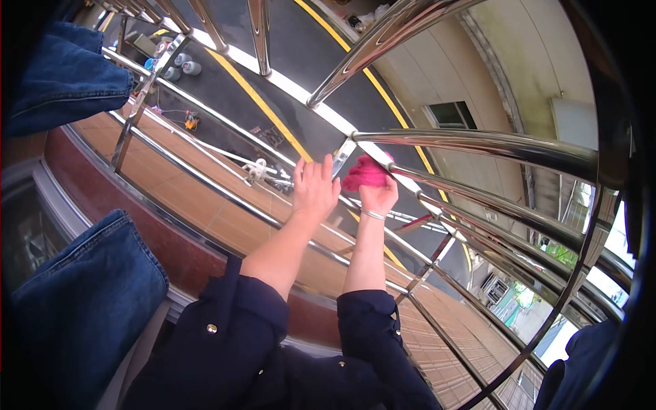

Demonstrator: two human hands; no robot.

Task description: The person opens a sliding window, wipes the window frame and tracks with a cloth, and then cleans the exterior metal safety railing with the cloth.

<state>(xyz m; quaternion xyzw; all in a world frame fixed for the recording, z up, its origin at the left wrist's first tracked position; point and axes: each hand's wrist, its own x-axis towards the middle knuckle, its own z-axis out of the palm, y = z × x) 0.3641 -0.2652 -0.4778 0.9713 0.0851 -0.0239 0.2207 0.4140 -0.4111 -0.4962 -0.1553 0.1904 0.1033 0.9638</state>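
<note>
My right hand (380, 197), with a silver bracelet at the wrist, holds a bunched pink cloth (367, 171). The cloth is pressed against the shiny metal railing (384, 158), near a joint where bars meet. To its left, my left hand (316, 188) is stretched forward with its fingers extended and somewhat apart, holding nothing. Its fingertips are close to a short slanted bar (344, 156); whether they touch it I cannot tell. Both arms are in rolled dark blue sleeves.
Denim garments (89, 294) hang at the left. Metal bars (492, 145) reach toward me on the right. Below the railing run a brown tiled ledge (198, 198) and a street (287, 102) with yellow lines. Grey containers (191, 68) stand down there. A beige building (444, 75) rises opposite.
</note>
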